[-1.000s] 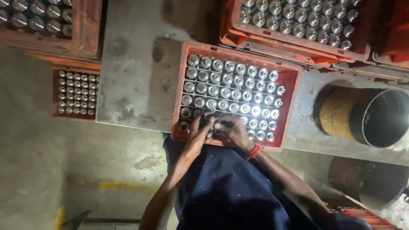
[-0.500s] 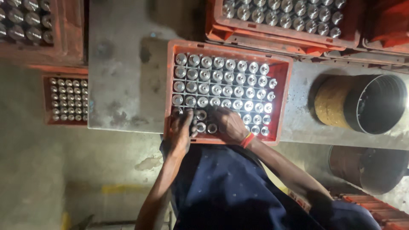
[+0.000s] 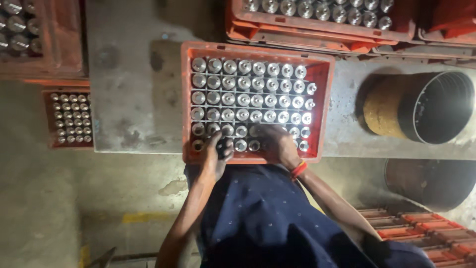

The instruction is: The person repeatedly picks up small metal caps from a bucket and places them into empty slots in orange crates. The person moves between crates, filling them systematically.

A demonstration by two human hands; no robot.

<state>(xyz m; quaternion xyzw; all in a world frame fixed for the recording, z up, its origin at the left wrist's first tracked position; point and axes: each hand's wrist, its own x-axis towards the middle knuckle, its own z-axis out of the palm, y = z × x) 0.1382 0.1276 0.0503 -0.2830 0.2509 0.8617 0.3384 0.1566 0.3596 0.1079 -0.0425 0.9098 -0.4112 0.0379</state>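
An orange plastic crate (image 3: pixel 325 106) sits on a grey concrete bench and holds rows of upright shiny metal cylinders (image 3: pixel 244 99). Both hands are at the crate's near row. My left hand (image 3: pixel 214 158) reaches in at the front left, its fingers curled around a cylinder there. My right hand (image 3: pixel 278 145), with a red band at the wrist, lies palm down over the front row's middle and hides the cylinders beneath it. What its fingers grip is hidden.
Another orange crate (image 3: pixel 317 27) of cylinders stands behind. Two more are at the left, one high (image 3: pixel 54 44) and one lower (image 3: pixel 72 119). A dark metal drum (image 3: pixel 421 106) lies open on the bench at right, and stacked orange crates (image 3: pixel 416 233) stand at lower right.
My hands were close together at the middle of the front row. The left hand has moved left toward the crate's front corner; the right stays near the middle.
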